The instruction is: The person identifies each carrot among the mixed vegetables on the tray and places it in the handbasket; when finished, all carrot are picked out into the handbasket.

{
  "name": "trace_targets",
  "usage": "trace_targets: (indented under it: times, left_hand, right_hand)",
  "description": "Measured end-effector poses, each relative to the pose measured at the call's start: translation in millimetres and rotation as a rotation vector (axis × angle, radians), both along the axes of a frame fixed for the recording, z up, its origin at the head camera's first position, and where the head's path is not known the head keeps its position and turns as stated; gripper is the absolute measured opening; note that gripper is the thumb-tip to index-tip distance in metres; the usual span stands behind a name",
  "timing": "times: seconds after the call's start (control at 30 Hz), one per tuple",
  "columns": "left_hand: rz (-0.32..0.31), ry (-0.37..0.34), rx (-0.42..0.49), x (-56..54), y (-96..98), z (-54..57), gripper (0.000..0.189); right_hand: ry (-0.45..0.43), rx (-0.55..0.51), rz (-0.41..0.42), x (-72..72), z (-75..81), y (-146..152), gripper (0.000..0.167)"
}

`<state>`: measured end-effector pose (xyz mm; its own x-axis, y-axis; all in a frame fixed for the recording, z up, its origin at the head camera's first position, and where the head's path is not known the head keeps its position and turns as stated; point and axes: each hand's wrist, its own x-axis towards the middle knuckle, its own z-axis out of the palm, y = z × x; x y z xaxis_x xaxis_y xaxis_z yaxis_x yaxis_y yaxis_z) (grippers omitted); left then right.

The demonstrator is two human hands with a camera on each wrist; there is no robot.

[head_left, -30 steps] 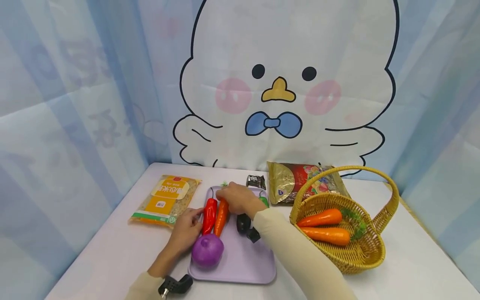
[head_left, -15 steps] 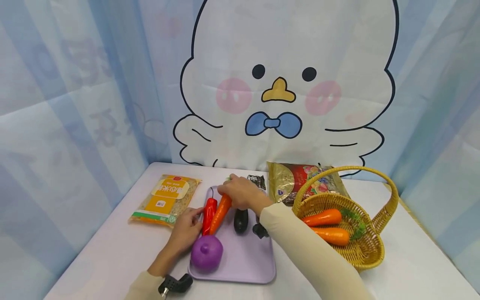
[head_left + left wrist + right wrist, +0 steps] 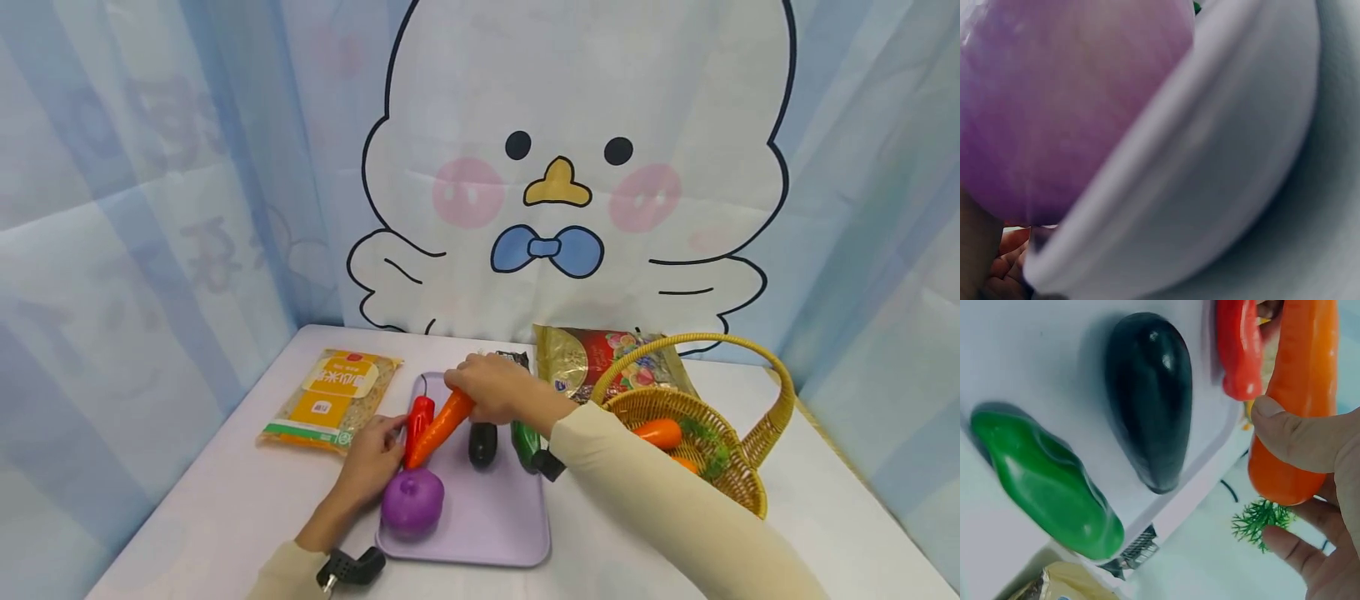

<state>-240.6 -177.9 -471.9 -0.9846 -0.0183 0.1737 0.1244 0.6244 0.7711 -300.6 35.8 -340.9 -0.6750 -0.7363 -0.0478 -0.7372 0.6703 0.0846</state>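
Note:
In the head view my right hand (image 3: 495, 387) grips an orange toy carrot (image 3: 438, 433) by its thick top end, the tip slanting down toward the purple onion (image 3: 412, 502). The right wrist view shows my thumb across the carrot and its green leafy top (image 3: 1263, 522) by my fingers. My left hand (image 3: 375, 454) rests at the left rim of the lilac tray (image 3: 495, 542), fingertips beside a red chili pepper (image 3: 420, 417). A dark eggplant (image 3: 1150, 400) and a green pepper (image 3: 1047, 481) lie on the tray. The onion's purple side (image 3: 1072, 112) fills much of the left wrist view.
A wicker basket (image 3: 750, 492) with carrots (image 3: 660, 433) stands at the right, partly behind my right sleeve. A yellow grain bag (image 3: 333, 400) lies left of the tray. A gold and red packet (image 3: 600, 362) and a small black packet (image 3: 517, 358) lie behind.
My right hand has lifted the carrot's top end and shifted it right, so the carrot tilts more. The green pepper shows again past my sleeve. My left hand stays in place.

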Motion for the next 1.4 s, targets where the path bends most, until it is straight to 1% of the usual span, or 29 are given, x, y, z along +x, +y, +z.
trace_targets:
  times: [0.2,0.33,0.53,0.67,0.73,0.87,0.97,1.13,1.27,1.4]
  left_hand:
    - [-0.002,0.0,0.011,0.9,-0.8,0.0,0.048]
    - [0.002,-0.014,0.018,1.0,-1.4,0.0,0.047]
    - [-0.001,-0.014,0.012,0.4,0.3,-1.1,0.047]
    - [-0.001,-0.012,0.006,0.8,0.6,-1.1,0.047]
    - [-0.002,-0.01,0.005,0.8,0.5,-0.9,0.047]
    - [-0.001,0.002,0.008,0.5,0.1,-0.7,0.048]
    - [0.002,0.005,0.008,0.1,0.0,-0.8,0.048]
    - [0.002,-0.002,0.006,-0.3,0.6,-1.3,0.048]
    - [0.003,0.001,0.006,-1.2,0.5,-1.6,0.048]
    - [0.002,0.007,0.002,-1.7,-0.6,-1.9,0.049]
  right_hand:
    - [-0.045,-0.043,-0.016,16.2,15.0,17,0.042]
    - [-0.069,-0.08,-0.017,27.3,21.2,30,0.045]
    - [-0.096,-0.16,-0.025,42.0,27.1,53,0.043]
    - [-0.086,-0.192,-0.015,49.7,28.9,70,0.043]
    - [-0.088,-0.201,-0.022,54.0,29.3,79,0.041]
    - [-0.111,-0.203,-0.057,62.7,29.2,96,0.038]
    - [-0.126,-0.207,-0.095,68.3,26.4,110,0.041]
    - [-0.131,-0.248,-0.136,81.0,22.3,130,0.048]
    - [-0.118,-0.282,-0.111,91.0,22.4,144,0.045]
    - [-0.102,-0.322,-0.084,97.2,22.2,156,0.042]
